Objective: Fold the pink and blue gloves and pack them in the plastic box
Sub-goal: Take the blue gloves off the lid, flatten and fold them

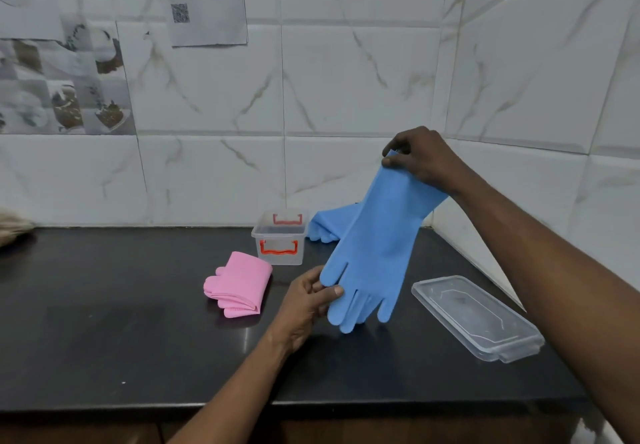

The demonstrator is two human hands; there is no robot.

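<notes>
A blue glove [377, 242] hangs lifted just right of the plastic box [280, 239]. The right hand [420, 157] pinches its cuff high above the box, and the left hand [308, 299] nips its finger end between thumb and fingers, low in front of the box. Folded pink gloves [239, 284] lie front-left of the box, a second blue glove [323, 227] lies just beside its right, and the clear lid [474, 315] lies well right and nearer, while the black counter [104, 322] stretches wide to the box's left, out to its front edge.
</notes>
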